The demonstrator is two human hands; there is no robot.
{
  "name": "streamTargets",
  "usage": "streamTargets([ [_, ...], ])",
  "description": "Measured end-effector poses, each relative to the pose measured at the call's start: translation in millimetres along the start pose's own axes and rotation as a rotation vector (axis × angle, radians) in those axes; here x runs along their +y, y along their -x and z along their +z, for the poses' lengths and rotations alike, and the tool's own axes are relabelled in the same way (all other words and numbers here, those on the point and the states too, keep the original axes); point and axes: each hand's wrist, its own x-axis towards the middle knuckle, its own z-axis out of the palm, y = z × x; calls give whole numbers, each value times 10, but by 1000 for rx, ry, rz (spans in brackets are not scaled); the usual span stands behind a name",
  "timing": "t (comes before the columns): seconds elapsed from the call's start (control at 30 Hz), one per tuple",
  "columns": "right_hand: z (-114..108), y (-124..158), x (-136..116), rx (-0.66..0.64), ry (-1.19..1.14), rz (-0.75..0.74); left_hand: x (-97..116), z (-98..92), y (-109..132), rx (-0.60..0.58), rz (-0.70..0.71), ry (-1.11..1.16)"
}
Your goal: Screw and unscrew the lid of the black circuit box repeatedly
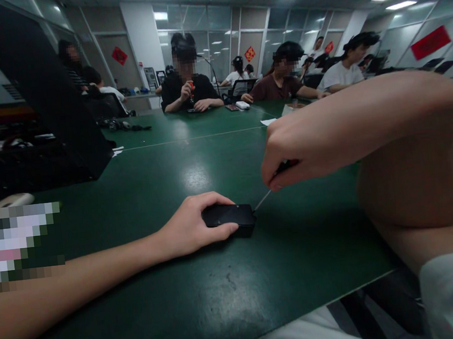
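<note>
On the green table lies a small black box (245,217), its near and right faces showing. My left hand (195,224) is wrapped round the box's left part, thumb on the near side and fingers on the far side. My right hand (285,155) is raised to the right of it, bent down at the wrist and closed round the dark handle of a screwdriver (262,200). The screwdriver's thin metal shaft slants down to the left, and its tip meets the right end of the box. Most of the handle is hidden in my fingers.
The green table (194,173) extends forward to co-workers seated opposite. A large black cabinet (64,127) stands at the left, with a pale object (13,200) near it. Dark cables (124,125) lie farther back. The table's near edge runs along the lower right.
</note>
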Motion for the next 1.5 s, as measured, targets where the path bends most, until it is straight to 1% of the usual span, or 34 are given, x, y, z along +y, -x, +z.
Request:
streamTargets([
  [0.07,-9,-73,47,-142,-4,-108,-15,0,4,-5,7,2],
  [0.1,-1,-113,98,-193,-24,-139,-22,-1,6,-8,11,2],
  [0.17,60,-189,244,-238,-109,-157,-27,-5,8,-12,16,-1],
  [0.23,202,-241,411,-266,-226,-153,-23,-12,6,-17,16,-5],
  [0.33,561,-262,588,-261,-389,-141,-17,-20,3,-21,9,-14],
  [0.4,839,-256,615,-209,-469,-162,-23,-20,2,-22,12,-18],
  [0.47,1083,-256,574,-130,-515,-207,-35,-16,2,-19,23,-20],
  [0.53,1251,-266,499,-23,-487,-256,-46,-11,3,-13,31,-21],
  [0.6,1340,-284,430,80,-406,-297,-53,-7,2,-6,34,-30],
  [0.73,1393,-319,413,211,-269,-330,-53,-1,2,6,37,-47],
  [0.97,1490,-326,657,427,1,-247,-50,-4,15,15,72,-42],
  [1.07,1503,-321,708,491,39,-262,-48,-10,18,16,77,-45],
  [1.17,1497,-310,679,578,95,-315,-47,-11,16,18,78,-48],
  [1.3,1493,-289,575,716,259,-371,-50,-4,10,23,65,-49],
  [1.37,1504,-289,527,763,314,-392,-54,-1,11,26,57,-51],
  [1.43,1525,-301,493,775,309,-395,-58,-1,13,24,43,-53],
  [1.5,1551,-325,473,745,226,-397,-62,-3,16,22,25,-54],
])
